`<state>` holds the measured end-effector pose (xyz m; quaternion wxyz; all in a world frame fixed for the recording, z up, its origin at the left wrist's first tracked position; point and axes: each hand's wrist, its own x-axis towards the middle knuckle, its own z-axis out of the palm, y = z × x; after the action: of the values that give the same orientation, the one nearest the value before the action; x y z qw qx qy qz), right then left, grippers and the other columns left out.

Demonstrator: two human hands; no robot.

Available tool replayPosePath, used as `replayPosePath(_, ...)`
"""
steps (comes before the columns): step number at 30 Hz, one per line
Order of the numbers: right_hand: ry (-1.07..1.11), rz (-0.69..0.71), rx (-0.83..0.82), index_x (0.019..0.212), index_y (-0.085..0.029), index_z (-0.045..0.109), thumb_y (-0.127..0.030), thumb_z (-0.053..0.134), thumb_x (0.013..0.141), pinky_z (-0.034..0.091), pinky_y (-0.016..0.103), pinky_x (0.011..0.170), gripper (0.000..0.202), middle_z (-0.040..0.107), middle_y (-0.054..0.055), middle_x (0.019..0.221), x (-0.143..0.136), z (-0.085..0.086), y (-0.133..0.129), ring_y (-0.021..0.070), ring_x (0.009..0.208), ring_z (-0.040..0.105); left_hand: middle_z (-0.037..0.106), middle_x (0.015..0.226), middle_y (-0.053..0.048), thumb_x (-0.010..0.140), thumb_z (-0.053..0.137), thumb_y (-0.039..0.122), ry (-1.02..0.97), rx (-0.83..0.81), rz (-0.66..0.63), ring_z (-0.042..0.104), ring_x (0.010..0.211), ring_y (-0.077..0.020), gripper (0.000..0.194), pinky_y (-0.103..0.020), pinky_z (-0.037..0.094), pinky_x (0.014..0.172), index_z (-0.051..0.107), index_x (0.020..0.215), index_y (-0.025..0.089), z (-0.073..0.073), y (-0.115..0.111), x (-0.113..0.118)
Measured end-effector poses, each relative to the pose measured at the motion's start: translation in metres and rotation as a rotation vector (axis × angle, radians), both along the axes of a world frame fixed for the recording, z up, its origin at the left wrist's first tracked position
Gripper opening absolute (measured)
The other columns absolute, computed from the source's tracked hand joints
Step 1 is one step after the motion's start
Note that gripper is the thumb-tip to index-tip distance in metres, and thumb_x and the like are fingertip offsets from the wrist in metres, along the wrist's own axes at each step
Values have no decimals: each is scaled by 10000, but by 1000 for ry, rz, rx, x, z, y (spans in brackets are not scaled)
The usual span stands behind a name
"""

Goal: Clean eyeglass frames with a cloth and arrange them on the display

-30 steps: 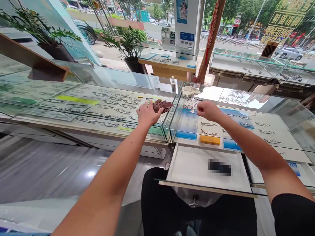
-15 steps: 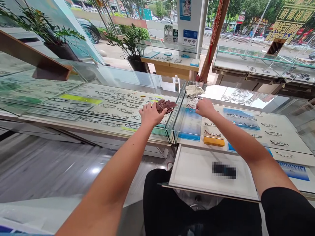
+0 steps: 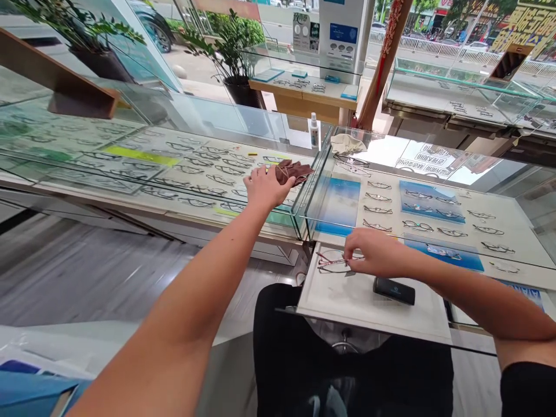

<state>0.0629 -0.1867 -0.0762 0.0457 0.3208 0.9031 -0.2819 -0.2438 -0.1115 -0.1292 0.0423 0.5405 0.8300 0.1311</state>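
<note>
My left hand (image 3: 268, 186) is closed around a crumpled brown cloth (image 3: 294, 172) on the glass counter top, beside the seam between two cases. Over the pulled-out white drawer (image 3: 330, 295), my right hand (image 3: 369, 252) pinches a pair of eyeglasses (image 3: 330, 263) with thin reddish frames. The part of the frame under my fingers is hidden. To the right of the eyeglasses, a black glasses case (image 3: 394, 290) lies in the drawer. Another pair of glasses (image 3: 353, 162) rests on the right counter, by a bunched cream cloth (image 3: 347, 144).
A white spray bottle (image 3: 314, 131) stands on the glass near the seam. Rows of eyeglasses (image 3: 417, 226) lie inside the cases, some on blue cards (image 3: 339, 202). The glass edges (image 3: 304, 214) stand above the drawer. Potted plants (image 3: 232, 55) are beyond the counter.
My right hand has come from the far part of the right counter back toward me, bringing the eyeglasses over the drawer. My left hand stays on the brown cloth. The view has tilted down slightly.
</note>
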Motion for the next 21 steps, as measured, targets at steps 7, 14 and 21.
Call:
replayPosePath(7,-259,-126,168,1013,-181,820,-176,645,971,488,316,847,180,814,106,1134,-17,-85,33,251,1084,714,390,1754,-227,970,322,708,0,-7,9,332,1627,-427,890,-627,254,1335,463,1631,129,0,0,-2)
replayPosePath(14,-265,-197,382,1123,-84,826,-152,514,1014,413,422,963,337,776,218,1235,-49,-128,117,344,1200,628,389,1757,-216,967,338,707,12,-1,19,324,1634,-429,873,-629,253,1334,467,1623,145,-1,0,-2)
replayPosePath(21,-248,-173,456,1168,-56,811,-167,481,1025,388,452,975,376,769,227,1239,-62,-164,128,358,1220,596,380,1757,-231,977,294,710,30,-28,4,308,1642,-443,888,-652,262,1322,424,1649,144,0,-2,-2)
